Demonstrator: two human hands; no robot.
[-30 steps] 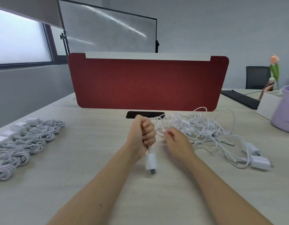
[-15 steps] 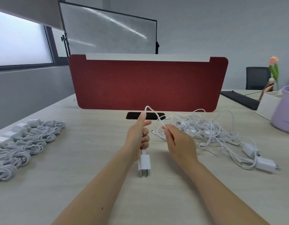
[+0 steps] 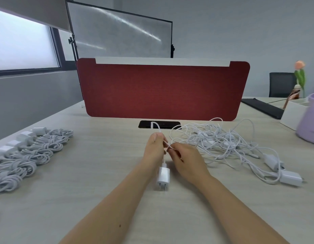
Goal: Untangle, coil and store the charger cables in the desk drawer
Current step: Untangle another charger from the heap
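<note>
While our right hand had held the white cable out toward the tangled pile half a second earlier, it had since drawn in close beside our left hand and pinched the cable there. The left hand gripped the same cable in curled fingers, a loop standing over the thumb and the plug adapter hanging below. We judged this the start of a coil, with finished coils at the tabletop's left, no drawer in view, and no readable brand or writing.
</note>
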